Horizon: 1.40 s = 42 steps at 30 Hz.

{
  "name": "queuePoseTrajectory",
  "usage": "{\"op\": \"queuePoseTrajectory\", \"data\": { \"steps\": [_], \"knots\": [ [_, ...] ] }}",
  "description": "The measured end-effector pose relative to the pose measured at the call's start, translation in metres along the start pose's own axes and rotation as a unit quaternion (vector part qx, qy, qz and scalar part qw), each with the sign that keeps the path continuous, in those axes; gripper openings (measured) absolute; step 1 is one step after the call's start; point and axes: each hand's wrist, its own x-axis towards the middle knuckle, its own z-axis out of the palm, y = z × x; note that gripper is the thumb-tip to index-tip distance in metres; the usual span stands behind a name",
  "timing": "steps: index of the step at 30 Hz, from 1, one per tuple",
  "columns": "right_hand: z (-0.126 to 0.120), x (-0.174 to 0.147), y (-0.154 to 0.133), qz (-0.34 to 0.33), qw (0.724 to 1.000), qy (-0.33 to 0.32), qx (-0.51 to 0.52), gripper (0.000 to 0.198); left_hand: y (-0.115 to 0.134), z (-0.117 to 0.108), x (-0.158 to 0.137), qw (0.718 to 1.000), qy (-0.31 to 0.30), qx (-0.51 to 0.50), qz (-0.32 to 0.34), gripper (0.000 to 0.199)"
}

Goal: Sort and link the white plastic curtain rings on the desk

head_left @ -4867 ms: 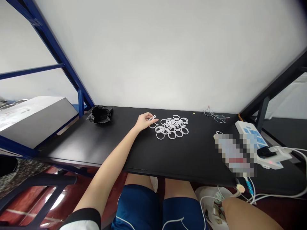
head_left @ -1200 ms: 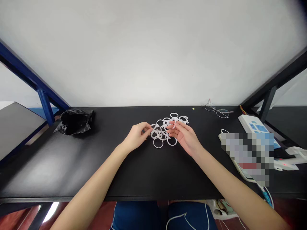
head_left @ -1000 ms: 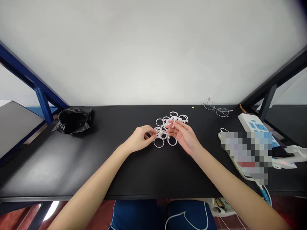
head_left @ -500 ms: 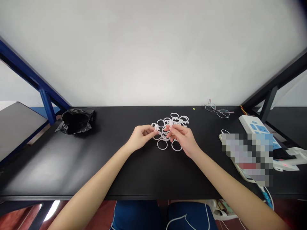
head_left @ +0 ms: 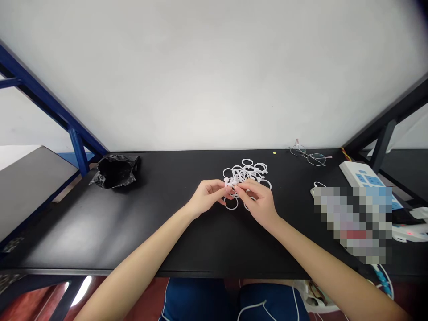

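A loose pile of white plastic rings [head_left: 249, 170] with small knobs or tabs lies on the black table [head_left: 180, 240]. Over its near left part, my left hand [head_left: 207, 198] pinches a small white plastic piece [head_left: 228, 182] between thumb and fingers. My right hand [head_left: 260, 201] is closed at the same spot, its thumb and forefinger pressed on white plastic close to the left fingertips. The two hands almost touch. Fingers cover most of what they hold, so I cannot tell whether it is one piece or two joined. Several rings are partly hidden beneath the hands.
A crumpled black plastic bag [head_left: 115, 171] sits open at the back left. Eyeglasses [head_left: 316, 159] lie at the back right, near a white power strip [head_left: 363, 174] and a blurred-out phone-like object [head_left: 354, 227]. A small yellow bit [head_left: 274, 153] is by the wall.
My hands have come together, closing the gap between the white pieces at their fingertips. The whole view has shifted slightly, with table items appearing further right.
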Motion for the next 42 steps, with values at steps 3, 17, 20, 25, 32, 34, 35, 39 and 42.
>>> {"op": "queuePoseTrajectory", "data": {
  "steps": [3,17,20,25,32,34,35,39,42],
  "knots": [
    [0.001,0.002,-0.001,0.054,0.996,-0.021,0.062,0.016,-0.001,0.001,0.002,0.999,0.029,-0.012,-0.008,0.036],
    [-0.005,0.009,0.001,0.215,0.955,-0.059,0.197,0.028,0.003,0.002,-0.001,0.998,-0.041,0.021,-0.034,0.038],
    [-0.006,0.01,0.003,0.237,0.948,-0.051,0.208,0.029,0.003,-0.001,-0.001,0.997,-0.049,0.026,-0.048,0.039],
    [-0.006,0.012,0.0,0.249,0.943,-0.053,0.213,0.027,0.006,-0.004,-0.002,0.996,-0.054,0.012,-0.066,0.034],
    [-0.005,0.01,-0.003,0.197,0.963,-0.056,0.177,0.029,0.006,-0.009,-0.002,0.991,-0.078,-0.041,-0.103,0.034],
    [-0.005,0.008,0.001,0.173,0.974,-0.081,0.122,0.032,0.006,-0.009,-0.002,0.99,-0.08,-0.043,-0.107,0.032],
    [-0.005,0.006,0.003,0.15,0.982,-0.085,0.075,0.033,0.006,-0.009,-0.002,0.99,-0.085,-0.042,-0.108,0.031],
    [-0.007,0.002,0.01,0.018,0.99,-0.097,-0.105,0.029,0.012,-0.007,-0.006,0.977,-0.17,-0.023,-0.129,0.028],
    [-0.008,0.0,0.005,-0.04,0.977,-0.177,-0.116,0.018,0.017,-0.008,-0.008,0.957,-0.239,-0.016,-0.163,0.027]
  ]
}}
